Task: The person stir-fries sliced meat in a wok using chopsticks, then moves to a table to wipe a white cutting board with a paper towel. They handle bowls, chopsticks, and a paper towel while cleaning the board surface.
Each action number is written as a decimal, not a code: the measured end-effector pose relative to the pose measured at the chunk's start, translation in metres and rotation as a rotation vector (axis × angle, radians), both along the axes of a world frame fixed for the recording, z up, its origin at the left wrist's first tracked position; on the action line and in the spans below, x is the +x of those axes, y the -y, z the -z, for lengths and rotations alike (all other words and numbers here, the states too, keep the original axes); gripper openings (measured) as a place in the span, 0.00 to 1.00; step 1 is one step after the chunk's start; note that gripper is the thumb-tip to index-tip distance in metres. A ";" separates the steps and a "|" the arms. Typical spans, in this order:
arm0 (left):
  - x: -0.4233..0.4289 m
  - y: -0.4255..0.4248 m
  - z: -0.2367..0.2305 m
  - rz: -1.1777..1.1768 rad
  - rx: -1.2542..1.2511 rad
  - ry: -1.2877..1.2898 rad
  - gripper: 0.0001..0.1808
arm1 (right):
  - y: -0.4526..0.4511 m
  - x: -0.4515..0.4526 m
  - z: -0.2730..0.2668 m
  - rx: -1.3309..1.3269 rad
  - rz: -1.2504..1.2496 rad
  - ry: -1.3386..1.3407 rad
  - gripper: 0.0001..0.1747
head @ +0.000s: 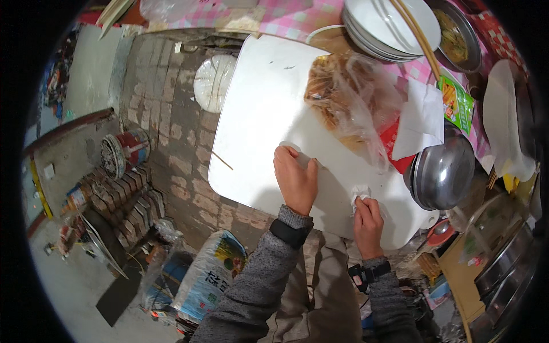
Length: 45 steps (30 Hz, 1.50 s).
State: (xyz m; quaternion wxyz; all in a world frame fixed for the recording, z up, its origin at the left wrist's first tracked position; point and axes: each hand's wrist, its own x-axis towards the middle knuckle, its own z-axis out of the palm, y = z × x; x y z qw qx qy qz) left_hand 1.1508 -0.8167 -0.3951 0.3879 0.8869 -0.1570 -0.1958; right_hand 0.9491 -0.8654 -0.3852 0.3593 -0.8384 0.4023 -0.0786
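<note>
My left hand [297, 181] rests on a white tabletop [253, 111], fingers curled and thumb standing apart. Its fingertips are hidden, so whether anything lies under them is unclear. Further right, my right hand [369, 225] pinches a crumpled white tissue [360, 195] against the same surface, close to the near edge. Beyond both hands lies a clear plastic bag [343, 94] with brown contents. A thin wooden stick [222, 160] sits across the tabletop's left edge, and small dark specks [289, 67] dot the far part.
Stacked metal bowls [446, 167] border the right side, near a white paper sheet [418, 115] and green packet [456, 103]. White bowls [392, 25] with chopsticks [418, 36] stand on a pink checked cloth [283, 21]. A paint bucket [128, 150] and printed sack [210, 274] are left.
</note>
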 end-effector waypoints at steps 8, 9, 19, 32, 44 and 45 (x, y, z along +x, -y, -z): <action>0.004 -0.004 0.012 0.024 0.050 -0.031 0.24 | 0.004 -0.006 0.005 0.034 0.046 0.092 0.12; 0.004 -0.004 0.012 -0.014 0.072 -0.095 0.24 | 0.004 -0.006 0.005 0.030 0.050 0.097 0.12; 0.006 -0.004 0.011 -0.040 0.078 -0.196 0.26 | 0.009 -0.005 0.006 0.003 0.051 0.134 0.10; 0.005 -0.003 0.011 -0.090 0.023 -0.224 0.26 | 0.007 -0.007 0.008 0.033 0.051 0.141 0.13; 0.007 0.000 0.017 -0.092 0.044 -0.196 0.26 | 0.008 -0.007 0.009 0.003 0.042 0.165 0.13; 0.007 0.000 0.017 -0.083 0.053 -0.183 0.26 | 0.008 -0.007 0.009 0.011 0.046 0.170 0.13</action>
